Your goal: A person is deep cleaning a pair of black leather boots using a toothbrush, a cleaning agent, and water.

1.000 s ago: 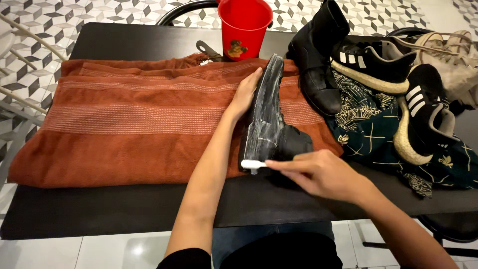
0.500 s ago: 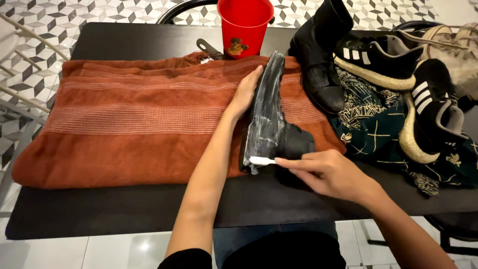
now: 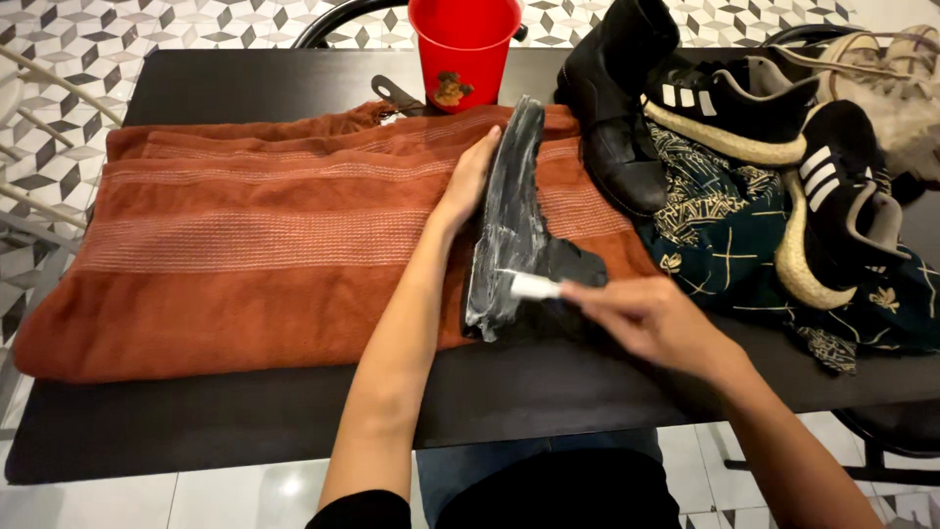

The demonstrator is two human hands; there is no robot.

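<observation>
A black boot (image 3: 514,220) lies on its side with the sole turned up, on the right part of a rust-orange towel (image 3: 245,255) spread over the dark desk (image 3: 196,411), roughly midway between the near and far edges. The sole looks wet and streaked with pale foam.

The left hand (image 3: 468,181) lies flat with fingers together against the sole's left edge, toward the toe end, bracing the boot. The right hand (image 3: 651,313) pinches a small white brush (image 3: 534,286), its head touching the sole near the heel; whether it is a toothbrush cannot be told.

To do this scrubbing well, the person would probably keep the bracing hand pressing firmly so the boot does not roll, work the brush in short strokes along the tread, and keep the boot over the towel so drips stay off the desk.

At the far edge stands a red cup (image 3: 463,44) with a dark handle (image 3: 392,95) just beside it. Toward the right edge, a second black boot (image 3: 617,108) stands upright, near black sneakers with white stripes (image 3: 783,127) resting on a dark patterned cloth (image 3: 725,245).
</observation>
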